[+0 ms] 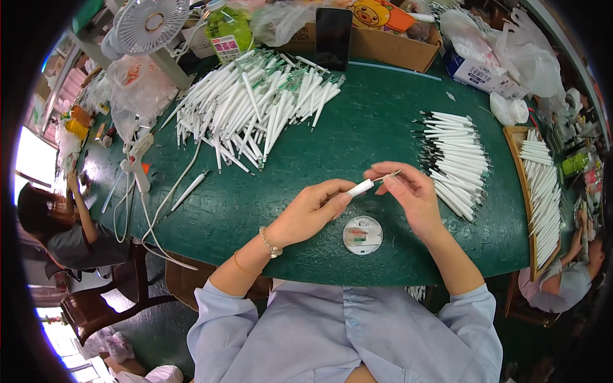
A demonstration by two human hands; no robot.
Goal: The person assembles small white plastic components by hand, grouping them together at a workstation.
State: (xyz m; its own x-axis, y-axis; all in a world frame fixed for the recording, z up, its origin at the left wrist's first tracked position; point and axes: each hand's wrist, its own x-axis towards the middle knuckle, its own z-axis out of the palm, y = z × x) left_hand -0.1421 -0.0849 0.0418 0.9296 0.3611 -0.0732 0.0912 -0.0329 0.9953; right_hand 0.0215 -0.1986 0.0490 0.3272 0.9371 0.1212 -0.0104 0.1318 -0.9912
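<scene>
My left hand (318,205) is closed around a white pen-shaped tube (361,188), which points up and to the right. At the tube's far end, my right hand (408,191) pinches a thin, dark-tipped piece (388,177) between thumb and fingertips. Whether that piece is joined to the tube I cannot tell. Just below the hands lies a round white dish (363,235) with small red and green bits in it. To the right of my right hand, a row of similar white tubes (456,163) with dark ends lies side by side. A large heap of white tubes (249,105) spreads at the back left.
A glue gun (136,163) with a trailing cord and one loose white tube (189,191) lie at left. Along the back stand a fan (152,25), green bottle (228,32), phone (333,38) and cardboard box (408,51). A wooden tray (518,137) of tubes edges the right; people sit at both sides.
</scene>
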